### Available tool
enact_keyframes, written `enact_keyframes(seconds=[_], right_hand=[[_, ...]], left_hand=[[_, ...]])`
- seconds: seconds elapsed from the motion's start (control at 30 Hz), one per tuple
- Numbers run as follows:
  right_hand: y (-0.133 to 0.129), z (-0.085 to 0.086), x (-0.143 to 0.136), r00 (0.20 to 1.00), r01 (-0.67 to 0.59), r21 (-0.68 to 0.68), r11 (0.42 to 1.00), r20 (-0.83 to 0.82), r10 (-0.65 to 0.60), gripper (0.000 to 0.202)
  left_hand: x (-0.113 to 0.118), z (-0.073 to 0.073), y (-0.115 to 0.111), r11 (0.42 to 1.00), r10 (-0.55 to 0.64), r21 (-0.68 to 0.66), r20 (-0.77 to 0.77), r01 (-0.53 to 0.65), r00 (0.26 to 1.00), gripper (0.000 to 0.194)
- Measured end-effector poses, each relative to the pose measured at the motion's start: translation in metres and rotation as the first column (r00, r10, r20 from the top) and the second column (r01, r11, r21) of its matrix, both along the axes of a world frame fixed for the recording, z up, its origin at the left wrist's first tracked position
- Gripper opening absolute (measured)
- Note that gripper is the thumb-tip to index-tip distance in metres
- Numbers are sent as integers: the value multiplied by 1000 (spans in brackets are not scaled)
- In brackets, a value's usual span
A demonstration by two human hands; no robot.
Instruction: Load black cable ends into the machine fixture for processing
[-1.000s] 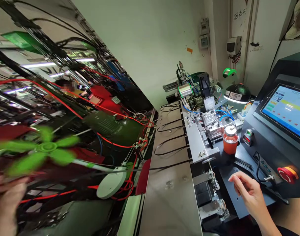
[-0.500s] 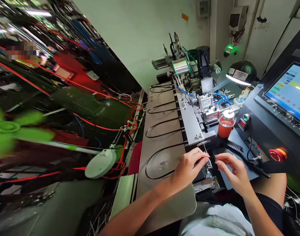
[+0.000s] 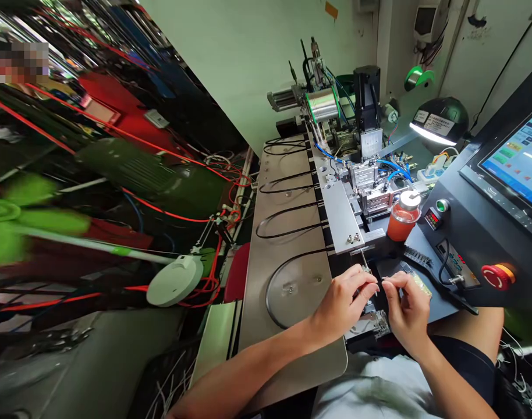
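Over the near end of the machine's metal fixture [image 3: 369,323], my left hand [image 3: 347,295] is closed in a pinch, thumb against fingertips. What it grips is too small to name. My right hand [image 3: 406,305] faces it a short gap away, its thumb and forefinger also pinched; anything between them is too small to make out. Black cable loops [image 3: 270,291] lie on the beige metal table [image 3: 259,317] left of my hands. The nearest loop runs toward the fixture beside the flat metal plate [image 3: 342,218].
A jar with red contents [image 3: 401,221] stands beyond my right hand, near a black brush [image 3: 418,256]. Right of these are a control panel with a red button [image 3: 497,277] and a screen [image 3: 519,163]. A lit lamp [image 3: 440,122] and a wire spool [image 3: 322,106] stand farther back.
My right thumb and forefinger have come together from a wider spread. The nearest cable loop has shifted and changed shape. The head view has turned slightly.
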State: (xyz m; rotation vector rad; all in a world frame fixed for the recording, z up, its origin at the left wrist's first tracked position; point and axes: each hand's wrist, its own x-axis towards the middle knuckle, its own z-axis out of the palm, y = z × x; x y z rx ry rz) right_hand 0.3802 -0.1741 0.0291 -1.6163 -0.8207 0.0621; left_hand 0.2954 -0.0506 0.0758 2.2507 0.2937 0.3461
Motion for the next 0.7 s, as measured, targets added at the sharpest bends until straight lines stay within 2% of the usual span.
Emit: enact_keyframes(seconds=[0.13,0.3,0.47,0.7], right_hand=[[8,-6,-12,992,108,15,994,58,-109,15],[1,-5,0,999,5,-114,994,-53,-12,22],[-12,-10,18,985,95,-152,984,-129,-115,25],[-12,-13,19,981,85,-162,983,-161,-111,27]], left_hand=[[-1,1,-4,998,44,-39,-17,-45,999,21],[1,-3,9,996,80,50,-113,-75,990,24],[5,-9,23,990,97,129,-311,-60,945,29],[8,-6,22,991,93,126,-357,-50,930,31]])
